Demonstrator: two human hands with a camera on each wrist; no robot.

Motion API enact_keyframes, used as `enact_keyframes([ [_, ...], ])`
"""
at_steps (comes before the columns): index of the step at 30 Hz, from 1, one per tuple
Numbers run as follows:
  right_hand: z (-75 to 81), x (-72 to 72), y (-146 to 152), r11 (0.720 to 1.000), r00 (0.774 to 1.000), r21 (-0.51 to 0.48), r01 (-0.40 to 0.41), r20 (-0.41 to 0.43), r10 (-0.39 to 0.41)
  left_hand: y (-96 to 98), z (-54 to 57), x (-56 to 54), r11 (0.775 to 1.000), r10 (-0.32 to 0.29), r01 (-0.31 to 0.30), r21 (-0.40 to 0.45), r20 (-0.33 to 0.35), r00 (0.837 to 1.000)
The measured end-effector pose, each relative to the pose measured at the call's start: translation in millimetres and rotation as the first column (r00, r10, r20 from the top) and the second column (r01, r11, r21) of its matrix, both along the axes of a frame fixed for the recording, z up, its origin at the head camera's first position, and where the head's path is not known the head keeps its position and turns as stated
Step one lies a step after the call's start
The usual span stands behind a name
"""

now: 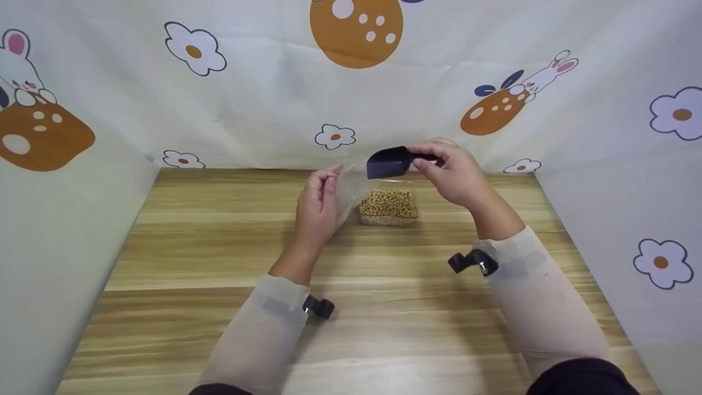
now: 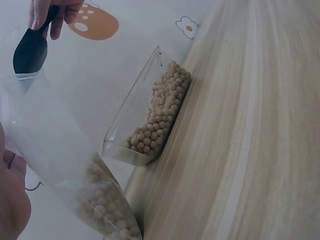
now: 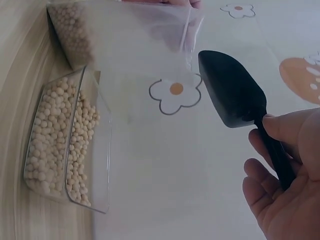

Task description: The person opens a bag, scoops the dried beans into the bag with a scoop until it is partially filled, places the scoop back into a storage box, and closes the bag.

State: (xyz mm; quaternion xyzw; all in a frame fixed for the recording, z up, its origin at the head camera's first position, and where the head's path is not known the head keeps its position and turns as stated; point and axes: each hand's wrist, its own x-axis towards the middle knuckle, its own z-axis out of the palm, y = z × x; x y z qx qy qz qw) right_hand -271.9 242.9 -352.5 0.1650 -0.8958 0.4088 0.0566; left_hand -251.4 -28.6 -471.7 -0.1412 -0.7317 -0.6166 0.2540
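With filling judged under way and a further load probably called for next, one scoop (image 1: 386,164) is gripped by the right hand (image 1: 454,174) above one box (image 3: 101,155) of beans (image 1: 388,202), too numerous to count, on the table (image 1: 378,334), and one part-filled bag (image 1: 350,189) is held beside the box by the left hand (image 1: 318,206).

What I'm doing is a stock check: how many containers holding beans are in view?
2: a clear box on the table, and a transparent bag held by the left hand, with beans low inside it. No others show.
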Motion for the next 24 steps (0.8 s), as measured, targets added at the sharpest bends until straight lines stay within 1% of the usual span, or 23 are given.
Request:
enact_keyframes([
  [7,-12.2,-5.1,17,0.992,0.997,-0.122,0.044,0.074,-0.035,-0.5,0.0,0.4,1.0,-0.006,0.006,0.011,-0.002,1.0],
  [14,-28.9,-10.9,26,0.98,0.986,-0.172,0.099,0.149,-0.073,-0.6,-0.6,0.8,1.0,0.008,-0.008,0.003,0.004,1.0],
  [18,-40.5,-17.1,31,0.97,0.978,-0.209,0.126,0.188,-0.086,-0.5,0.0,0.4,1.0,0.003,-0.003,-0.002,0.003,1.0],
  [21,-48.3,-20.8,33,0.97,0.975,-0.201,0.133,0.202,-0.092,-0.6,0.5,0.4,1.0,-0.003,0.003,-0.005,0.008,1.0],
  [24,-55.1,-24.3,35,0.981,0.975,-0.144,0.131,0.196,-0.101,-1.1,0.8,0.7,1.0,-0.002,0.003,-0.008,0.018,1.0],
])
